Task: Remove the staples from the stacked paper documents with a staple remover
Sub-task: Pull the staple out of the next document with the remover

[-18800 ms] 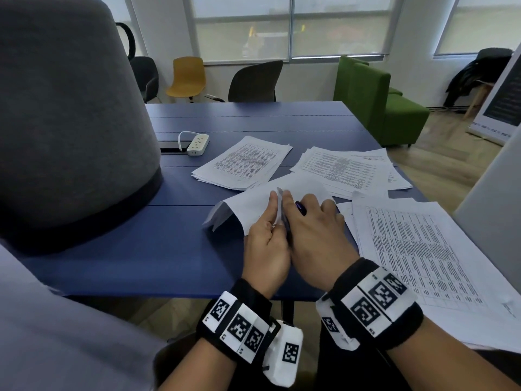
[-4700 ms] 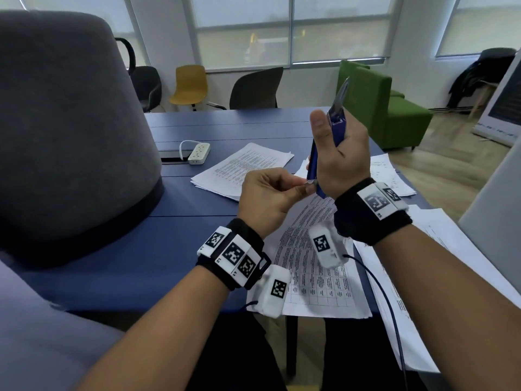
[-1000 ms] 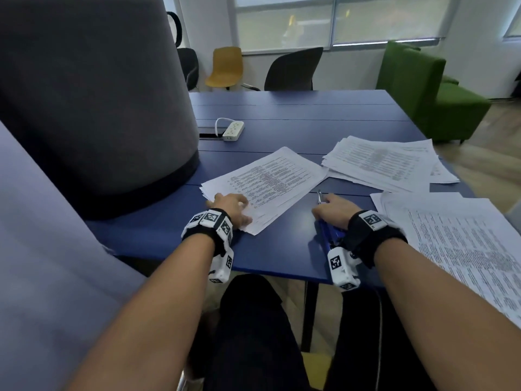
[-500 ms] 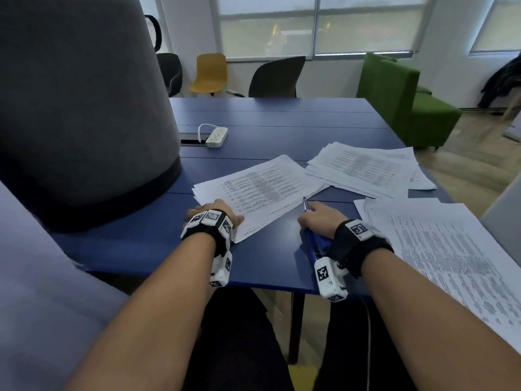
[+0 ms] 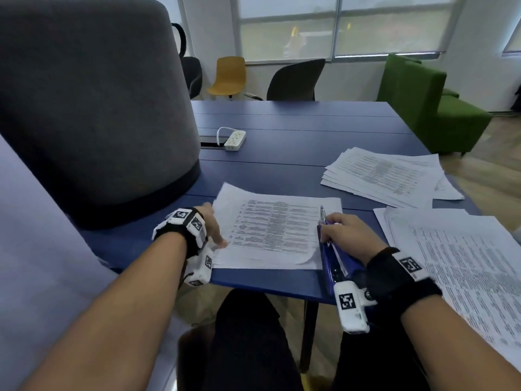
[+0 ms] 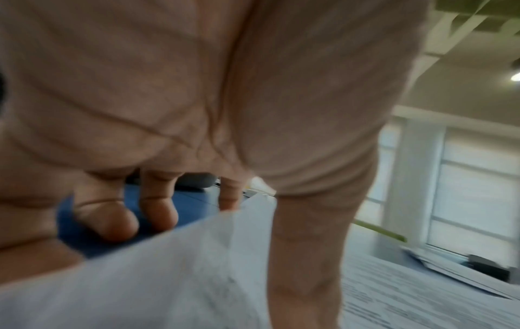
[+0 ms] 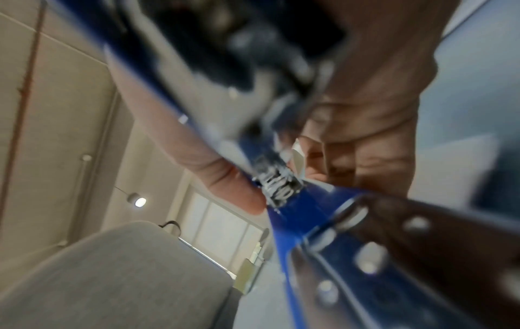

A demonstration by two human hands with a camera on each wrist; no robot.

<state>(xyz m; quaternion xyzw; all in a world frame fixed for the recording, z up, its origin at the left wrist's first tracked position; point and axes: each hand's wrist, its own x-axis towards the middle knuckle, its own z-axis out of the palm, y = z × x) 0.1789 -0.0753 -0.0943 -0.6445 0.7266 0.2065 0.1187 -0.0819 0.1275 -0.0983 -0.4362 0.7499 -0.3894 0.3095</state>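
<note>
Paper documents are lying flat on the blue table between my two hands, near its front edge. I am resting my left hand at the stack's left edge, fingers loose and mostly straight, thumb touching the sheets; the left wrist view is showing fingertips on the tabletop beside the paper. My right hand is gripping the blue staple remover, fingers curled round its handle, at the stack's right edge. Its metal tip is pointing away from me, lying over the paper's right margin. More loose sheets are sitting beyond and beside my right hand.
</note>
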